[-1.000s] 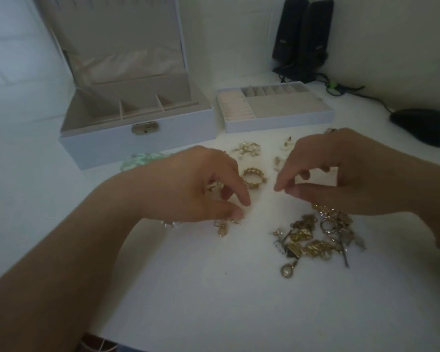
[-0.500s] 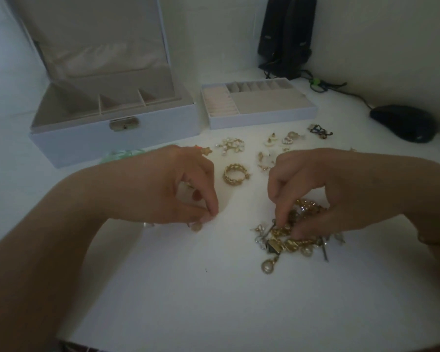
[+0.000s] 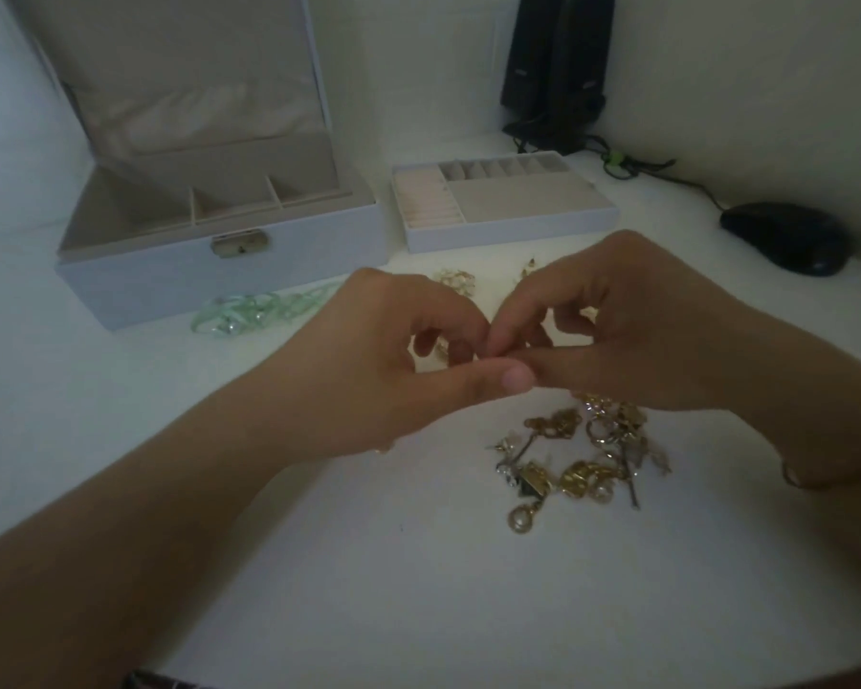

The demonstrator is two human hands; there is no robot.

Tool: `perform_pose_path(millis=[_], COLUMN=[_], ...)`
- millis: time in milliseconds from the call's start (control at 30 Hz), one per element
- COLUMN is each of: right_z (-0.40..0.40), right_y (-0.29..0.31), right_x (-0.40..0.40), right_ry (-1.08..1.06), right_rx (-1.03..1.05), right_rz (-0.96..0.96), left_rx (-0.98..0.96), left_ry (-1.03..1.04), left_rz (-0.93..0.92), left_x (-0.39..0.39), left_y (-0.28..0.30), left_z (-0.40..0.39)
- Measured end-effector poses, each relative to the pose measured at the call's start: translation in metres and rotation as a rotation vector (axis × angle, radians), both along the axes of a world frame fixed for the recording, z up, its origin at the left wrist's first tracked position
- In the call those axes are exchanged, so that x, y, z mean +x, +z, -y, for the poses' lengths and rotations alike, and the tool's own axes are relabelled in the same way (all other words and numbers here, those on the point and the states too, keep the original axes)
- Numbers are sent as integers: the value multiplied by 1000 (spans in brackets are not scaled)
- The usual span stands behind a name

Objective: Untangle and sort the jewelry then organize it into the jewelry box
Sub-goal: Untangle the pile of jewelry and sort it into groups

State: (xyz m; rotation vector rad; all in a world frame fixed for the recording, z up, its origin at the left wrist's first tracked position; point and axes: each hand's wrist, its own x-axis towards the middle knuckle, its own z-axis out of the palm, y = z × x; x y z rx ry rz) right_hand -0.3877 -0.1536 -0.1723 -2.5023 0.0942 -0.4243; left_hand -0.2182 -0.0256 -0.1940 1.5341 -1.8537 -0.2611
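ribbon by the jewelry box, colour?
Pale green ribbon, clearest in the head view.

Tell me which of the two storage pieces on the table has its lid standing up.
The jewelry box on the left, with the metal clasp; the tray to its right is lidless.

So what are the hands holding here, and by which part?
Both hands, left and right, meet fingertip to fingertip above the gold jewelry pile, fingers curled as if pinching something tiny. The item is hidden, so it and the place of hold cannot be told.
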Motion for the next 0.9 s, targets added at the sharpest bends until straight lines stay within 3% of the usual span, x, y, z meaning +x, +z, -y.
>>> perform_pose_path(millis=[133,267,367,467,633,900], right_z=[-7,-4,1,-3,-10,-7], right_y=[-3,4,7,7,5,5], right_x=[0,-6,-17,-20,-18,-18], right_ry=[-52,-16,89,103,178,137], right_rx=[7,-12,-238,-405,-462,-439], right_rz=[50,20,-174,-413,-505,-452], left_rx=[51,139,131,121,157,155], left_ry=[32,-7,-14,22,72,-18], left_rz=[-84,-50,2,-60,-92,188], left_x=[-1,1,3,4,0,1], left_y=[1,1,-2,-1,-2,-6], left_z=[0,-2,-1,-1,1,2])
